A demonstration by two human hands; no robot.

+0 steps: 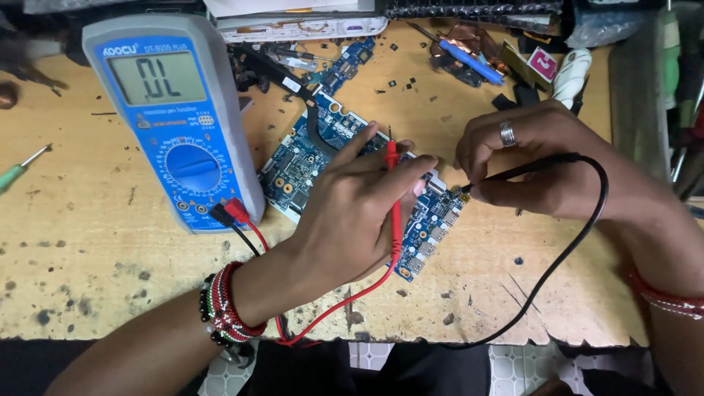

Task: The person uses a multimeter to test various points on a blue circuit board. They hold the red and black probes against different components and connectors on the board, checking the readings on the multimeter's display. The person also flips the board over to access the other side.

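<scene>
My left hand [352, 213] pinches the red probe [394, 198] over the blue circuit board [308, 158]; my right hand [543, 161] grips the black probe [513, 172] at the board's right edge, bare tabletop [95, 271] nearby.

**Both hands low, fingers pinched**

My left hand [352, 213] reaches in from the lower left, forearm angled up, a band of red, white and black beads at the wrist. Its thumb and fingers curl closed in a pinch. My right hand [543, 165] comes from the right, a silver ring on one finger, fingertips [480, 192] pressed together, a red beaded band at that wrist.
</scene>
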